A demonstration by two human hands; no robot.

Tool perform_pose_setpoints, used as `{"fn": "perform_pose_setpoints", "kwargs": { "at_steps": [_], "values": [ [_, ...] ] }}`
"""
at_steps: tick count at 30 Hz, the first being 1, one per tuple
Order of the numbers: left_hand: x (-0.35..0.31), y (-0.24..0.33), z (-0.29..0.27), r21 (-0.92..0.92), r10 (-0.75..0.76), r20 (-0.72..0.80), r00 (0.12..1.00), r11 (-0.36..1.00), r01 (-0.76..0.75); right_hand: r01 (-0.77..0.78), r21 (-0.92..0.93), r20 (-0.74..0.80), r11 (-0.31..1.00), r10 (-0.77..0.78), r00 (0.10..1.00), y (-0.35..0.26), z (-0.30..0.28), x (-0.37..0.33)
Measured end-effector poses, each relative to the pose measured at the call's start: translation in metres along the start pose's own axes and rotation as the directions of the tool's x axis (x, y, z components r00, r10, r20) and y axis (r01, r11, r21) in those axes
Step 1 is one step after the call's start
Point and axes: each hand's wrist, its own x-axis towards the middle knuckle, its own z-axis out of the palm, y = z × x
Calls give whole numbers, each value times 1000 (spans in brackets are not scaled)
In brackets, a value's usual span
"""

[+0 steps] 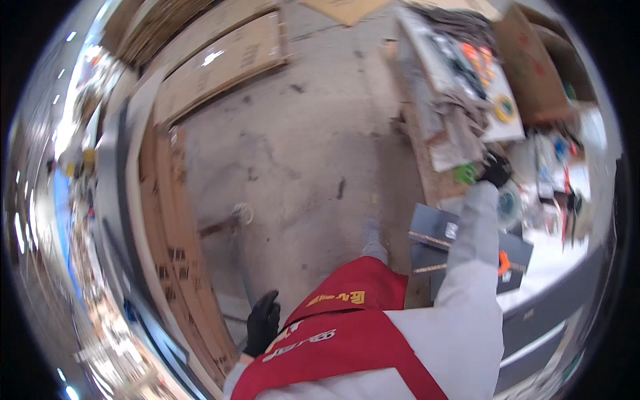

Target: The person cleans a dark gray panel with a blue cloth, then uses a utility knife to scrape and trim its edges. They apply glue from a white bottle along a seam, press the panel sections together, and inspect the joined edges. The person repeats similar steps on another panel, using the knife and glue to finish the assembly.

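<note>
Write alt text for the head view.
A black-gloved right hand is stretched out over a cluttered workbench, beside a bright green object; whether it grips anything is unclear. The gloved left hand hangs low, near long brown cardboard packages, beside a red apron.

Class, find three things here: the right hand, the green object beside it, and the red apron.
Right hand (497,169): head view, middle of its black glove.
Green object (466,174): head view, middle of its visible surface.
Red apron (363,335): head view, its plain front.
</note>
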Motion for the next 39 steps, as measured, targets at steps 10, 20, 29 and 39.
{"fn": "perform_pose_setpoints", "kwargs": {
  "at_steps": [10, 20, 29, 39],
  "values": [
    [-38, -17, -38, 284, 219, 126, 968, 927, -246, 132, -487, 167, 863, -56, 984, -227, 43, -270],
    [-122, -58, -140, -269, 401, -348, 847, 824, -500, -298, 5, 1000, 955, -14, -27, -457, 115, -592],
    [-259, -171, -200, -729, -159, -258, 953, 679, -84, -11, -102, 845, 995, 80, -529, -567, 157, -809],
    [-318, -234, -168, -859, -484, -505, 715, 366, -359, -329, -189, 907, 925, 36, -420, -501, 301, -977]
  ]
}}
